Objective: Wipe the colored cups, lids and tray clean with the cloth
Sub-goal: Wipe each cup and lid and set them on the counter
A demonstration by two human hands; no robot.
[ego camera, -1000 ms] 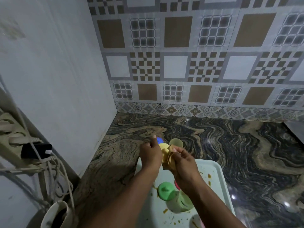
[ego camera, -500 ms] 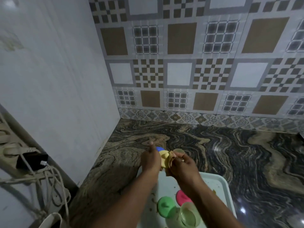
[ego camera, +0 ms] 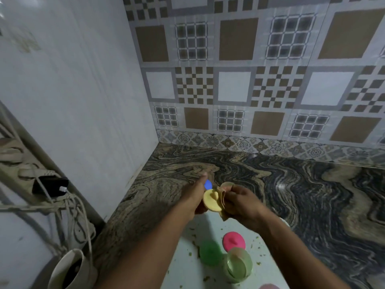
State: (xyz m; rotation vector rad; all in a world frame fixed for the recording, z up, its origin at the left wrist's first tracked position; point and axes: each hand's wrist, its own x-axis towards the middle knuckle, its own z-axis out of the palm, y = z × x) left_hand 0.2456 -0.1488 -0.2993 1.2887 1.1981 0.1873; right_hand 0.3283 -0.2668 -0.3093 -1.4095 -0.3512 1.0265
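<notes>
the left hand (ego camera: pixel 193 197) grips the yellow lid (ego camera: pixel 210 200) by its left edge, holding it on edge above the tray's far end, with its knobbed face turned toward the right hand and partly toward the camera. the right hand (ego camera: pixel 241 202) clutches a bunched beige cloth (ego camera: pixel 222 198) against the lid's right rim. on the crumb-speckled white tray (ego camera: pixel 187 259) lie a pink lid (ego camera: pixel 233 240), knob up, and a green lid (ego camera: pixel 209 252) just beside it. a translucent green cup (ego camera: pixel 238 264) lies on its side, mouth toward the camera. a small blue thing (ego camera: pixel 208 184) shows behind the left hand on the marbled counter (ego camera: pixel 302 195).
</notes>
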